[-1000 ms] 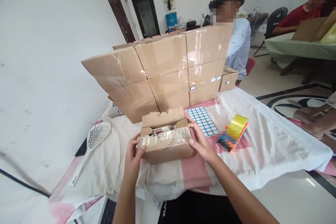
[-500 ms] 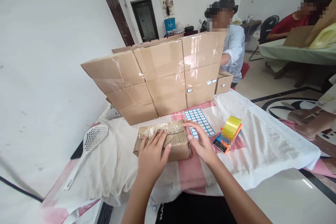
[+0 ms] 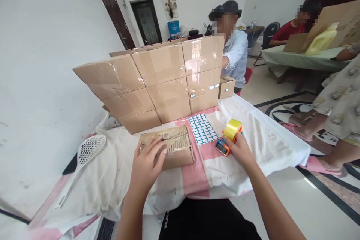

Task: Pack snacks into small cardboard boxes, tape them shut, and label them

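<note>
A small cardboard box (image 3: 177, 155) lies in front of me with a torn, corrugated top and shiny clear tape on it. My left hand (image 3: 149, 161) rests on the box's left part, fingers spread. To the right, my right hand (image 3: 241, 150) has its fingers around a tape dispenser (image 3: 224, 147) in blue and orange that carries a yellow roll of tape. Part of the dispenser is hidden by that hand. Between box and dispenser lies a sheet of blue-edged labels (image 3: 203, 129).
Several taped cartons (image 3: 165, 67) form a wall behind the small box. A white plastic strainer (image 3: 91, 150) lies at the left on the cloth-covered table (image 3: 270, 150). A person in a hat (image 3: 236, 52) sits behind the cartons. Another person's legs (image 3: 337, 146) are at the right.
My right hand has left the box and moved right onto the tape dispenser, closing on it. My left hand stays on the box. The view has turned slightly right.
</note>
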### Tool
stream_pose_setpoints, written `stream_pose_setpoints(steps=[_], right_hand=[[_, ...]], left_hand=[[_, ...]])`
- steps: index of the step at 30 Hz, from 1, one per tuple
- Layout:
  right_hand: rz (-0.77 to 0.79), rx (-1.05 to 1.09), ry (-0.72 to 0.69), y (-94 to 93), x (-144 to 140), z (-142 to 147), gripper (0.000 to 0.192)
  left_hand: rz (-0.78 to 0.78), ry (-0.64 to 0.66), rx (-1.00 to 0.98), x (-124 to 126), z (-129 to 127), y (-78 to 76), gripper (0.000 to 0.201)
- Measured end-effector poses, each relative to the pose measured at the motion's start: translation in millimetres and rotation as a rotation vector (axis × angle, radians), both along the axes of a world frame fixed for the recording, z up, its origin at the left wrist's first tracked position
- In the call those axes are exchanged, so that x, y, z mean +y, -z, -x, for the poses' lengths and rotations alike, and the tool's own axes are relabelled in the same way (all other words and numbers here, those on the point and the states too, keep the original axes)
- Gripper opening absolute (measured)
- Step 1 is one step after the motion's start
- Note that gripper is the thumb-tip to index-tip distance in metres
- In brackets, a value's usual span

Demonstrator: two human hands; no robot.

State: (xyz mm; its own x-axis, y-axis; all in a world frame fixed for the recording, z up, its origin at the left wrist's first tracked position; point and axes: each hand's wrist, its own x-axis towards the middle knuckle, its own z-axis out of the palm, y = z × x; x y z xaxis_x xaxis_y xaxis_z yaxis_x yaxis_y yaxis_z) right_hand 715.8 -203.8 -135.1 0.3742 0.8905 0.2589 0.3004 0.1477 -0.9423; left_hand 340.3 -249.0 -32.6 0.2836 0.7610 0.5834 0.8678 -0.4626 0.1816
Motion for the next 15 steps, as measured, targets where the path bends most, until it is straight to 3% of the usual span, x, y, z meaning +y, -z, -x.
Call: stream_pose_setpoints(steps=[2,4,7,9,12,15], right_hand=[[0.031,-0.056,-0.054,0.3,-6.5,4.4,0.037],[-0.002,0.033,-0.106,-1.0,-18.1,15.6,0.038],[-0.072,0.247,-0.176,-7.7,-42.0,43.9,0.039],[-0.111,0.331,-0.213,-16.4,-58.3,65.3,0.038],[-0.185,0.318,-0.254,-33.8,-75.5,91.1,0.031],[-0.266,0.242,-0.338,-49.1,-80.9,104.6,0.042]], left_hand=[[-0.160,0.048,-0.091,-10.3,-7.2,4.5,0.021],[-0.288,0.101,-0.198,-23.4,-22.1,13.1,0.021],[-0.320,0.156,-0.328,-42.4,-51.8,30.0,0.022],[-0.198,0.170,-0.409,-51.8,-71.2,39.2,0.023],[0.193,0.228,-0.537,-59.9,-94.9,45.9,0.023],[0.514,0.306,-0.700,-62.1,-110.4,47.2,0.020]])
